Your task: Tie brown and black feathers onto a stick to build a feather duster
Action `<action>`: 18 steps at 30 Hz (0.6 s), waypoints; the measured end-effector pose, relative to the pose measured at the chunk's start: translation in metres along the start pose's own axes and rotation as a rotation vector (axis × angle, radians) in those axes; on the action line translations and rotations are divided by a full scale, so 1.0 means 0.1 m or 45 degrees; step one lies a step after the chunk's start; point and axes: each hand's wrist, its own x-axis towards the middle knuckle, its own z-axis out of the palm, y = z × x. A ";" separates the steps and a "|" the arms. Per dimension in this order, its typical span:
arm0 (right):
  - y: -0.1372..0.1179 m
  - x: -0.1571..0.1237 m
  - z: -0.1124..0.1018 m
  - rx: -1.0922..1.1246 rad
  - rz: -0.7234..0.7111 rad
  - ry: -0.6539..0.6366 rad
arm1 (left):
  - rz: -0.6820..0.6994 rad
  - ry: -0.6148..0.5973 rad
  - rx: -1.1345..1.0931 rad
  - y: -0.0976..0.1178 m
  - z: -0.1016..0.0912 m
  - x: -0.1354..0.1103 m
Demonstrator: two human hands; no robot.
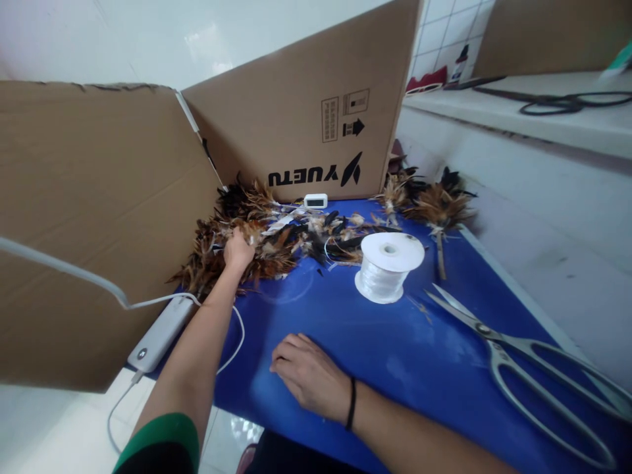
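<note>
My left hand (pixel 239 251) reaches into a pile of brown and black feathers (pixel 276 253) on the blue tabletop. Its fingertips are hidden among the feathers, so I cannot tell whether they grip any. My right hand (pixel 309 375) rests on the near part of the table with its fingers curled in; the palm side is hidden. Beyond it and to the right stands a white spool (pixel 390 263) wound with clear or white thread. Large metal scissors (pixel 486 329) lie at the right with their blades slightly apart.
Cardboard panels (pixel 306 105) wall off the back and left. Feather bundles (pixel 442 204) lie at the right back edge, one with a stick. A small white device with a dark display (pixel 316 201) stands behind the feathers. A corded white power bank (pixel 160 336) lies left. Black-handled scissors (pixel 557 102) rest on a ledge.
</note>
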 end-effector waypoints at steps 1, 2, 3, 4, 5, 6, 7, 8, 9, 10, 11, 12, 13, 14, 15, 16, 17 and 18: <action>0.00 0.00 0.00 -0.001 0.001 -0.002 | 0.069 0.015 0.128 0.03 -0.02 -0.03; 0.00 0.00 0.00 0.000 0.004 -0.003 | 0.148 0.006 0.251 0.06 -0.02 -0.04; 0.01 0.00 0.01 0.005 0.005 -0.001 | 0.216 -0.032 0.349 0.11 -0.01 -0.04; 0.01 0.00 0.01 0.013 0.004 0.002 | 0.261 -0.092 0.402 0.16 0.02 -0.02; 0.01 0.00 0.01 0.022 0.003 0.010 | 0.274 -0.166 0.412 0.21 0.07 0.01; 0.01 -0.01 0.02 0.029 0.004 0.019 | 0.268 -0.234 0.410 0.25 0.13 0.04; 0.01 -0.01 0.02 0.035 0.004 0.029 | 0.251 -0.299 0.407 0.28 0.21 0.08; 0.01 -0.01 0.02 0.038 0.005 0.039 | 0.231 -0.357 0.406 0.31 0.29 0.11; 0.01 -0.01 0.02 0.038 0.007 0.046 | 0.203 -0.404 0.402 0.32 0.37 0.14; 0.01 -0.01 0.02 0.038 0.008 0.050 | 0.174 -0.435 0.394 0.32 0.45 0.17; 0.01 -0.01 0.02 0.036 0.007 0.051 | 0.145 -0.453 0.380 0.32 0.51 0.20; 0.01 0.00 0.02 0.036 0.006 0.049 | 0.115 -0.458 0.361 0.30 0.56 0.22; 0.02 0.00 0.01 0.037 0.005 0.048 | 0.090 -0.452 0.335 0.28 0.59 0.23; 0.02 0.00 0.01 0.038 0.005 0.048 | 0.069 -0.437 0.302 0.26 0.61 0.25; 0.01 0.00 0.01 0.040 0.008 0.050 | 0.052 -0.413 0.262 0.24 0.60 0.27; 0.01 0.00 0.00 0.043 0.014 0.056 | 0.039 -0.380 0.215 0.22 0.58 0.28; 0.01 0.00 0.00 0.048 0.018 0.061 | 0.029 -0.338 0.162 0.20 0.55 0.30; 0.01 0.00 0.00 0.052 0.020 0.066 | 0.017 -0.289 0.104 0.18 0.51 0.31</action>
